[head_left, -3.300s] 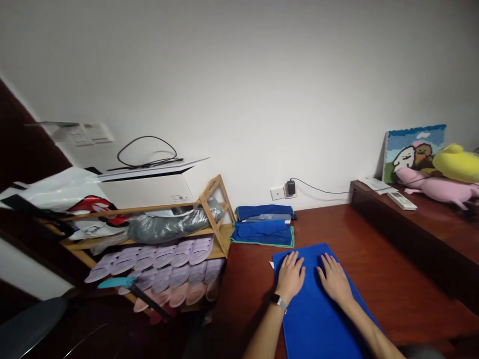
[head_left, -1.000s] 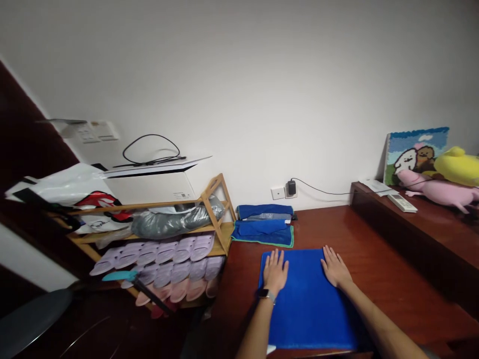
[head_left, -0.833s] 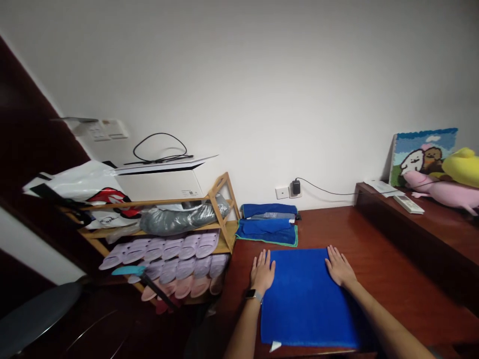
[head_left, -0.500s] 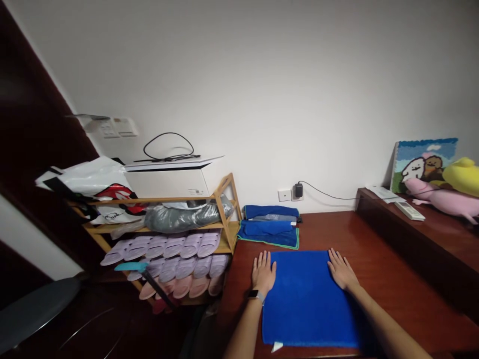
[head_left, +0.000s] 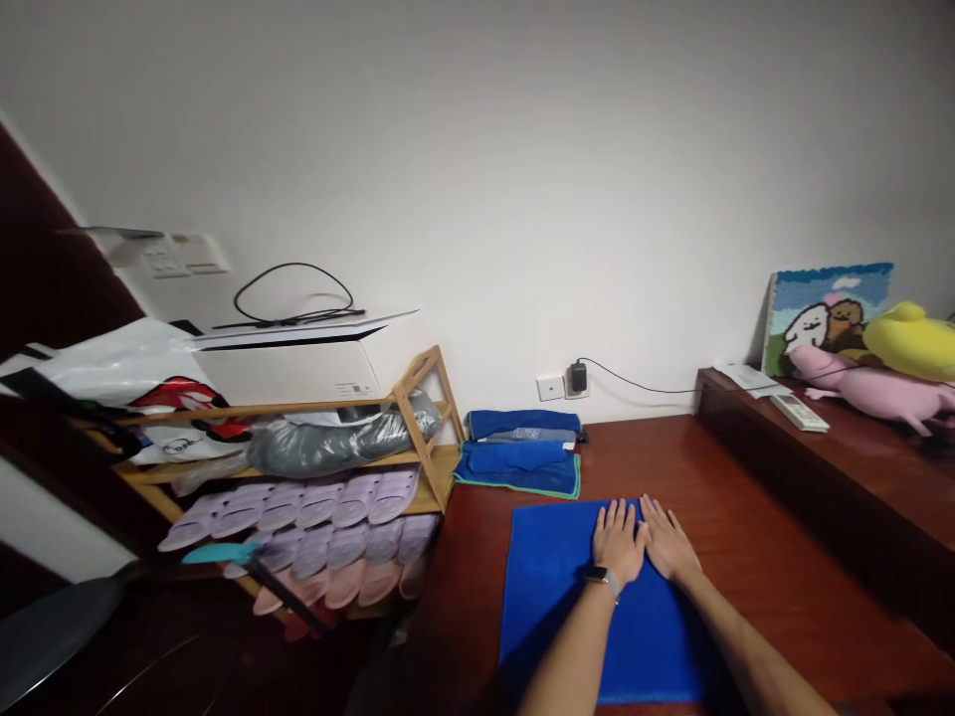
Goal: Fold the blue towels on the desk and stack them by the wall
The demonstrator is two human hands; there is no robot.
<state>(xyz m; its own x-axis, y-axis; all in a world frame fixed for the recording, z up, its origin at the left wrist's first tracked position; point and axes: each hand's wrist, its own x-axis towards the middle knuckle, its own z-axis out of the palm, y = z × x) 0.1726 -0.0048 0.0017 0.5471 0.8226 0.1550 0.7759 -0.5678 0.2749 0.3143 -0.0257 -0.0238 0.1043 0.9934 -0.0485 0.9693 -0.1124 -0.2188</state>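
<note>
A blue cloth [head_left: 552, 557] with a towel-like look lies spread flat on the reddish-brown wooden table [head_left: 753, 527]. My left hand [head_left: 619, 542], with a watch on its wrist, rests palm down on the cloth's right half, fingers stretched out. Beside it, my right hand [head_left: 669, 542] lies flat over the cloth's far right corner and edge, its fingers also extended. The two hands almost touch at the thumbs. Neither one grips anything. Beyond the cloth, folded blue cloths with green edging [head_left: 522, 467] lie near the wall.
Left of the table stands a wooden rack [head_left: 422, 438] with lilac slippers [head_left: 320, 502], a white box [head_left: 290, 370] and bags. A black charger [head_left: 577, 376] is plugged into the wall. On the raised ledge at right are a remote [head_left: 800, 412] and a pink plush toy [head_left: 869, 386].
My left hand has slid right across the cloth from its left edge to beside my right hand. The right hand stays at the right edge. The view has shifted slightly.
</note>
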